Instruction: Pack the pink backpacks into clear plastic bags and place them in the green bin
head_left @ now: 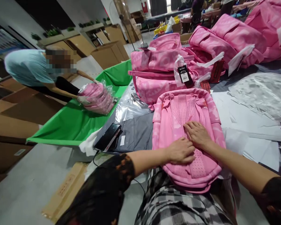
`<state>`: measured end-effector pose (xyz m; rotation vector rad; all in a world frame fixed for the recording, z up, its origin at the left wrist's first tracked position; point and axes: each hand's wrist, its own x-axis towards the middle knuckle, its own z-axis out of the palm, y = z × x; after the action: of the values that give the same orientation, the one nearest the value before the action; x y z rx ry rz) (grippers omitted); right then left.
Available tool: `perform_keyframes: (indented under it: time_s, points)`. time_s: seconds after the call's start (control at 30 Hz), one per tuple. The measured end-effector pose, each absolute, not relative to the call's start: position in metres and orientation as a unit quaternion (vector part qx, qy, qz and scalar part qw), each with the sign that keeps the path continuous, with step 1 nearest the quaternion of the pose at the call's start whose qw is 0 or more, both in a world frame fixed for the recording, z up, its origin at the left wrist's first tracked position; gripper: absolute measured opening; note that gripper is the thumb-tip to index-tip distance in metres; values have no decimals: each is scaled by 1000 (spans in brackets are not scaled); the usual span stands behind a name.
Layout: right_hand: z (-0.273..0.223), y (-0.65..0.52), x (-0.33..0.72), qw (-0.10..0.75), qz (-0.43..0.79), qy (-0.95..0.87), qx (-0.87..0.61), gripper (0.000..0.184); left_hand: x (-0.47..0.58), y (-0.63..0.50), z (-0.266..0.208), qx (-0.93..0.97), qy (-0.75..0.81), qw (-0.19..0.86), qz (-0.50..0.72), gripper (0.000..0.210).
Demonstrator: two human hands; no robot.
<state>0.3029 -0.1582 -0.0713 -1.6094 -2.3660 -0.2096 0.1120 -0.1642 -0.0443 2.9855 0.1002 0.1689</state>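
A pink backpack [162,134] lies at the table's near edge and over my lap, its back panel with the perforated padding and straps facing up. My left hand [180,150] rests on the middle of that panel, fingers curled in on the backpack. Just above it and to the right, my right hand [198,132] has its fingers bent, pinching at the panel near a strap. The hands are close together, and what lies under the fingertips is hidden.
More pink backpacks [154,86] with hang tags [184,76] are piled behind. Clear plastic bags [262,93] lie at right, a black phone-like device [107,137] at left. Over a green fabric bin [63,125], a co-worker [29,67] holds a plastic-wrapped pink backpack [97,98]. Cardboard boxes [16,134] stand far left.
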Motion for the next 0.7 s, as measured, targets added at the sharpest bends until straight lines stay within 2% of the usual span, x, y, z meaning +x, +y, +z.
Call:
perform_keyframes:
  time_s: [0.13,0.2,0.3,0.37,0.47,0.6,0.67,0.7]
  points:
    - [-52,-166,300,257,-64,-791,-551,30,113,-145,-77,994,44,42,92,24]
    - [-36,-187,289,291,-57,-834,-465,28,112,-141,-88,980,115,39,160,22]
    - [-27,-226,266,210,14,-951,-227,18,113,-142,-94,925,257,49,277,27]
    - [-38,-241,253,134,58,-976,-163,17,116,-143,-94,904,287,61,311,29]
    - [-62,-239,249,102,67,-974,-192,15,123,-141,-90,911,287,76,288,29]
    - [-59,-212,271,176,-17,-966,-190,21,125,-141,-77,931,292,119,183,32]
    - [-43,-193,289,212,-87,-943,-241,24,120,-148,-69,944,262,155,131,44]
    - [-35,-182,298,217,-121,-923,-293,23,116,-152,-65,947,245,176,111,58]
